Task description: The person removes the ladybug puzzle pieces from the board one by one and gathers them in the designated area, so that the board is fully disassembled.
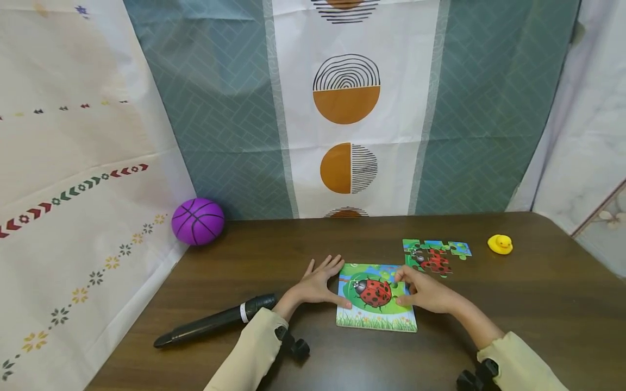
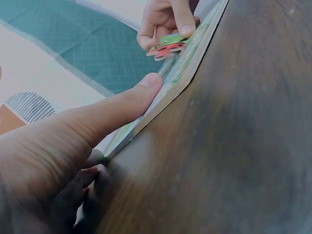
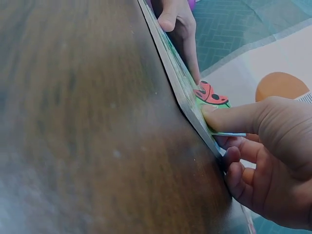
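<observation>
dark wooden desk [image 1: 489, 315] before patterned curtains. one ladybird puzzle board [image 1: 375, 320] at centre; left hand [image 1: 318, 285] flat, relaxed, steadying its edge; right hand [image 1: 425, 293] pinching one puzzle piece [image 2: 168, 46] over it. beyond: one loose cluster of pieces [image 1: 432, 256], one duck [image 1: 500, 244], one ball [image 1: 198, 221].

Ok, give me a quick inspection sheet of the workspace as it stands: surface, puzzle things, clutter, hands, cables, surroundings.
Surface: dark wooden table.
Job's things: ladybird puzzle board lies flat; a puzzle piece partly lifted at its right edge; loose joined pieces behind the board.
Clutter: purple ball, yellow duck, black tube.
Hands: left hand rests on the board's left edge; right hand pinches the puzzle piece.
Cables: nothing seen.
Surroundings: patterned cloth backdrop.
</observation>
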Demonstrator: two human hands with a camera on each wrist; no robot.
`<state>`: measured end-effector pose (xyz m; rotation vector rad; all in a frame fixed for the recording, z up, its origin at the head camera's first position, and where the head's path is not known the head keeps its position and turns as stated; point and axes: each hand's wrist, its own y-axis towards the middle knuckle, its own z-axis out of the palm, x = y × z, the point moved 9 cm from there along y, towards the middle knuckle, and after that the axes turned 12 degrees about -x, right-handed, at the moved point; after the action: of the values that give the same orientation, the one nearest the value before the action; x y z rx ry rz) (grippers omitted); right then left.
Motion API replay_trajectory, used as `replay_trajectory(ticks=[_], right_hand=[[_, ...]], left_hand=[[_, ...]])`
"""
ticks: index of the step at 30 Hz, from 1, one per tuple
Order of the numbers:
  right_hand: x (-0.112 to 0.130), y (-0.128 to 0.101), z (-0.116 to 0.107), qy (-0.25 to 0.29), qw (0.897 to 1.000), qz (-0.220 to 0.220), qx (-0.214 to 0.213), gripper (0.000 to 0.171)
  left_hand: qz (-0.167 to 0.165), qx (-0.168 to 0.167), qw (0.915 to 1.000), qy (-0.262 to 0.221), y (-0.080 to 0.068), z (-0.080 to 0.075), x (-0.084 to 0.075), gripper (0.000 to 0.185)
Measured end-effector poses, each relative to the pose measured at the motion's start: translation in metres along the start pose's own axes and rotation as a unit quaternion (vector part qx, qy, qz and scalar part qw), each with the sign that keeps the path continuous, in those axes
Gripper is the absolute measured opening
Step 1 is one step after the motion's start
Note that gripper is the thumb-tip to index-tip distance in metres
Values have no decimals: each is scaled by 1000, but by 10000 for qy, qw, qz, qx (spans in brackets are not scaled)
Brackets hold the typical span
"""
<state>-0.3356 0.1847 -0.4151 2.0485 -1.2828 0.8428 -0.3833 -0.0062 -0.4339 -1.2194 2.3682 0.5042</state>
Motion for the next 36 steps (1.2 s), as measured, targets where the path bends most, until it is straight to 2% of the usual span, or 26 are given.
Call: replay_trajectory(ticks=[6, 15, 20, 26, 36], right_hand=[[2, 4, -4, 26, 9999, -79, -133, 34], [5, 4, 1, -162, 9998, -65, -77, 26], [1, 3, 1, 40, 10000, -13, -23, 28], [-6, 2, 1, 321, 9990, 295, -31, 30], [-4, -5, 3, 610, 9970, 466, 95, 21]], left_hand=[[95, -97, 9999, -88, 3, -6, -2, 106], [3, -87, 9999, -56, -1, -2, 3, 105], [-1, -94, 9999, -74, -1, -2, 4, 106], [11, -104, 9999, -37, 0, -3, 4, 106], [35, -16, 10000, -44, 0, -1, -2, 106]])
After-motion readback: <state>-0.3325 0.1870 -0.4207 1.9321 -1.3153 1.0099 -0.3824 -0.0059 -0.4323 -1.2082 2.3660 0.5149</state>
